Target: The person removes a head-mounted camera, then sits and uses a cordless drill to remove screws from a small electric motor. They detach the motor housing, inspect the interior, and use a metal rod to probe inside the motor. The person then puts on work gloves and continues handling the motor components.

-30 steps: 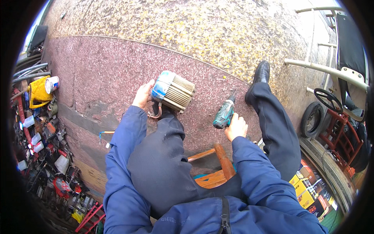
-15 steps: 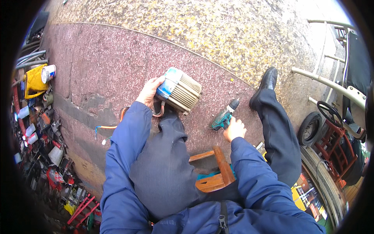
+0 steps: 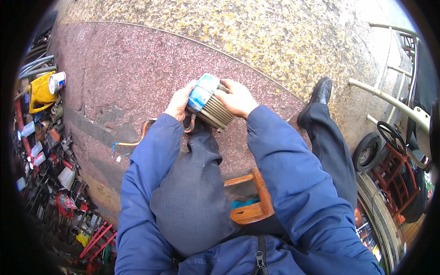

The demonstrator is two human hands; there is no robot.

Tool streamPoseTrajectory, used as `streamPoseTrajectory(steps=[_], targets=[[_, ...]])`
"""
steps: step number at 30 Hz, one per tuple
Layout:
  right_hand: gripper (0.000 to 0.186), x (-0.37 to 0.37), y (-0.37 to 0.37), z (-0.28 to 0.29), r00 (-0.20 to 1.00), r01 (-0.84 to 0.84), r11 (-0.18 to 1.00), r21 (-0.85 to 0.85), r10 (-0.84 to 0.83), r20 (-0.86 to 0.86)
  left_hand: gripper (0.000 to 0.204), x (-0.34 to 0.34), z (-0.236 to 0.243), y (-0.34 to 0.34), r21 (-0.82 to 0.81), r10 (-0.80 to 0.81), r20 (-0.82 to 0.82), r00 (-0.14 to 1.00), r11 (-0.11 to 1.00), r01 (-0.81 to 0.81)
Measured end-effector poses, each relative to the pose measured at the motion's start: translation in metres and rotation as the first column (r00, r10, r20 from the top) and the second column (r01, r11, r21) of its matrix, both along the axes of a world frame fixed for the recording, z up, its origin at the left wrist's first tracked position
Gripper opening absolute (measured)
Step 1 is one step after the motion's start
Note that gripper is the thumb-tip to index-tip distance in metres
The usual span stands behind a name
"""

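A finned, bronze-coloured metal housing (image 3: 215,112) with a blue and white wrapped end rests tilted near my left knee. My left hand (image 3: 180,100) is closed round its blue end, fingers partly hidden behind it. From the right, my right hand (image 3: 238,98) grips the finned side, thumb on the fins and the other fingers over the far edge. A thick cable (image 3: 190,123) leaves the housing's underside. Past my left sleeve, coloured wires (image 3: 126,144) with a small white connector lie on the floor. The cordless drill seen earlier is not visible now.
A small wooden stool (image 3: 256,206) is between my legs. Piled parts and tools (image 3: 59,169) line the left, with a yellow plastic piece (image 3: 42,93) and a tin (image 3: 57,82). On the right are a tyre (image 3: 366,151), a red metal frame (image 3: 395,172) and a pale tube (image 3: 389,96).
My right hand has let go of the cordless drill and moved up and left onto the finned housing. My left hand still holds the housing, which has shifted slightly.
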State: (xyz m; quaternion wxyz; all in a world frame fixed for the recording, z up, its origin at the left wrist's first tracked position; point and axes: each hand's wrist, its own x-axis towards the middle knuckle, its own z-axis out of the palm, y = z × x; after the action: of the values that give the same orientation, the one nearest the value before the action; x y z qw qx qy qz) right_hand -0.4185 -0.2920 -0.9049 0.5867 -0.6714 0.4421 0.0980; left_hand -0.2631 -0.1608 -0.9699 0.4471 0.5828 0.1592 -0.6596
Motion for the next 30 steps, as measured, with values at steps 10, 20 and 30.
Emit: streamPoseTrajectory(steps=[10, 20, 30], targets=[[0.05, -0.047, 0.018, 0.002, 0.922, 0.372, 0.886, 0.278, -0.387, 0.001, 0.089, -0.028, 0.019, 0.004, -0.08, -0.208, 0.406, 0.89, 0.962, 0.261], [0.067, -0.124, 0.064, -0.007, 0.769, 0.639, 0.676, 0.367, -0.555, -0.317, 0.069, -0.055, 0.04, 0.011, -0.053, -0.556, 0.217, 0.802, 0.814, 0.579], [0.04, -0.144, 0.09, -0.022, 0.642, 0.726, 0.446, 0.523, -0.711, -0.286, 0.058, -0.059, 0.045, 0.008, -0.059, -0.625, 0.29, 0.725, 0.744, 0.665]])
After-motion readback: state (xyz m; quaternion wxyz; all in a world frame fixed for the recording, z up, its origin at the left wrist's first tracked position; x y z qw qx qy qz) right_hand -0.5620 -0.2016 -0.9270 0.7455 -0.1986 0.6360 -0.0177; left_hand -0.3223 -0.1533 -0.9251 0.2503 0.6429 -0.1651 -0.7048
